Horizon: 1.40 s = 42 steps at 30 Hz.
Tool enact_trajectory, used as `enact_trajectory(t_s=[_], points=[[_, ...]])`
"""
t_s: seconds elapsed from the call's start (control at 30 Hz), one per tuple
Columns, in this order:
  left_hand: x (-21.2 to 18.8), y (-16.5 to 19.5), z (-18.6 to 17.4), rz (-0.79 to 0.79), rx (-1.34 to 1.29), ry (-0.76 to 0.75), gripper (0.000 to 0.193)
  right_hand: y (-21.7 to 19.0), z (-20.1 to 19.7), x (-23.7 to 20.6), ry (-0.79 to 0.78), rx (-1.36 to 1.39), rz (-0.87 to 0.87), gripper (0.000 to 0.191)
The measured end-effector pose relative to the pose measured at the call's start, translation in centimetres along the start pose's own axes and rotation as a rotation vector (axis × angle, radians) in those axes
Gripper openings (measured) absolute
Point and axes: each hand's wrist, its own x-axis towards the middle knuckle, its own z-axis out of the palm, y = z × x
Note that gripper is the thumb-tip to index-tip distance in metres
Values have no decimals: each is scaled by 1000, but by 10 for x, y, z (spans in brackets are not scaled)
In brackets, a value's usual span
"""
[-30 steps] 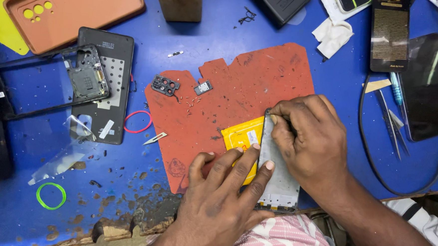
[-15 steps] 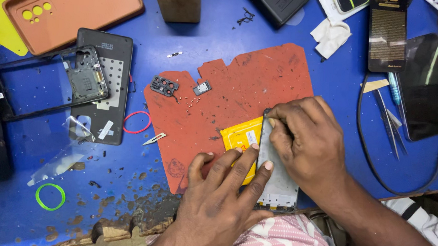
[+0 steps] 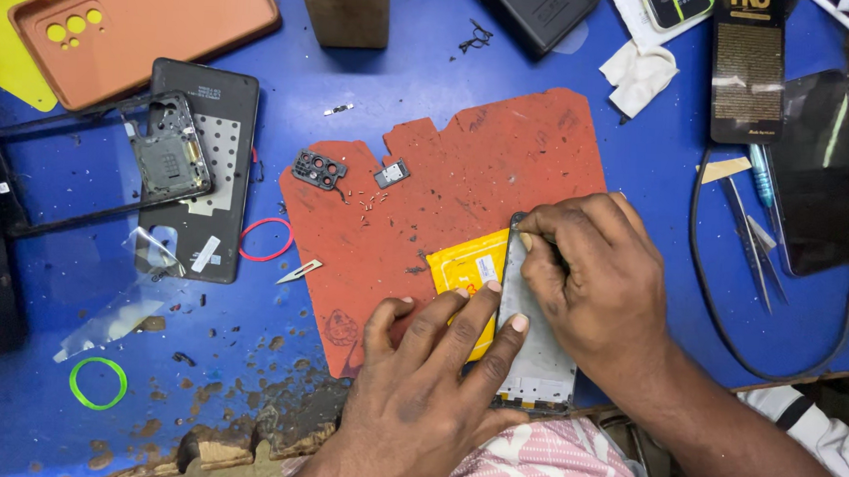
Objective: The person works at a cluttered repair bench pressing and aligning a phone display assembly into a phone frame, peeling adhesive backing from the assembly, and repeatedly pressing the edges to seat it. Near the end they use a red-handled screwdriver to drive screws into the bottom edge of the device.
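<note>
Left hand (image 3: 427, 384) lies flat, fingers spread, pinning the opened phone frame (image 3: 535, 356) and yellow battery (image 3: 466, 270) on the red mat (image 3: 467, 173). Right hand (image 3: 592, 276) curls closed at the frame's top edge; any tool is hidden. Best done with steady downward pressure and slow prying.

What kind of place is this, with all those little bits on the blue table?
Probably a phone repair bench. A stripped phone frame and an orange back cover lie on the blue table, tweezers wait at the side, and both hands work on an opened phone.
</note>
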Motion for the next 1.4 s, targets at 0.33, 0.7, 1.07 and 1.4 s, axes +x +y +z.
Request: enact_trajectory(t_s=[0.33, 0.7, 1.07, 1.4], points=[[-1, -1, 0, -6, -18, 0, 74, -1, -1, -3, -34, 18, -2, 17], [-6, 1, 3, 7, 24, 20, 76, -5, -3, -4, -9, 53, -29, 16], [-18, 11, 4, 8, 25, 20, 76, -9, -5, -21, 4, 37, -22, 15], [-20, 13, 0, -8, -2, 12, 76, -13, -5, -22, -23, 37, -35, 16]])
